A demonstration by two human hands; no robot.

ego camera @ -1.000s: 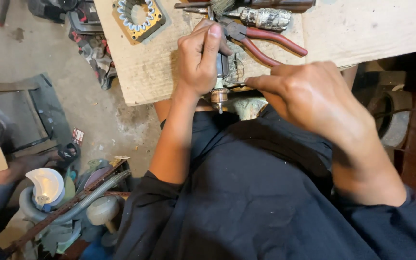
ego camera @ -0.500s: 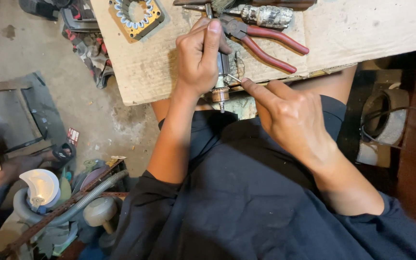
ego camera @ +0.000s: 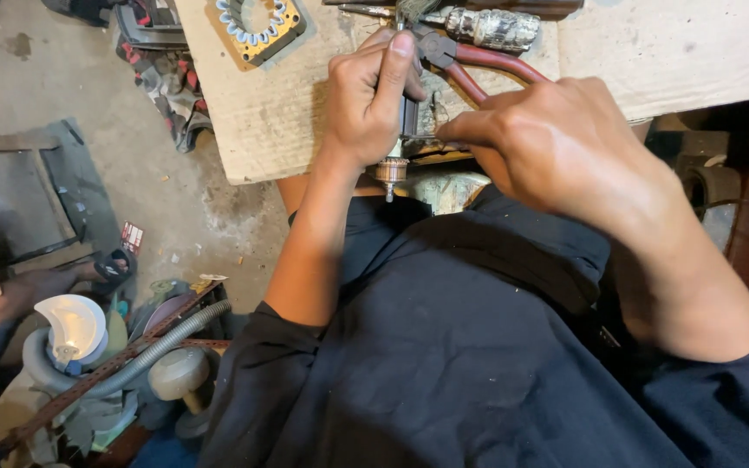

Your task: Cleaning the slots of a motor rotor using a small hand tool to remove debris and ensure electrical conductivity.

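My left hand (ego camera: 366, 95) grips a small motor armature (ego camera: 400, 139) upright at the near edge of a cardboard-covered bench (ego camera: 279, 121); its copper commutator end (ego camera: 389, 171) sticks out below my fist. My right hand (ego camera: 556, 139) is closed, with its fingertips pressed against the right side of the armature. Whether it pinches a wire or a small tool there is hidden. Red-handled pliers (ego camera: 478, 65) lie on the cardboard just behind both hands.
A wound stator ring on a yellow plate (ego camera: 257, 26) sits at the bench's far left. A wrapped metallic cylinder (ego camera: 491, 28) lies behind the pliers. On the concrete floor to the left are a grey hose (ego camera: 132, 364), a white cap (ego camera: 71, 325), metal frames and another person's hand (ego camera: 36, 286).
My right hand has moved up and left from my lap to the armature's side. My left hand has kept its grip on the armature.
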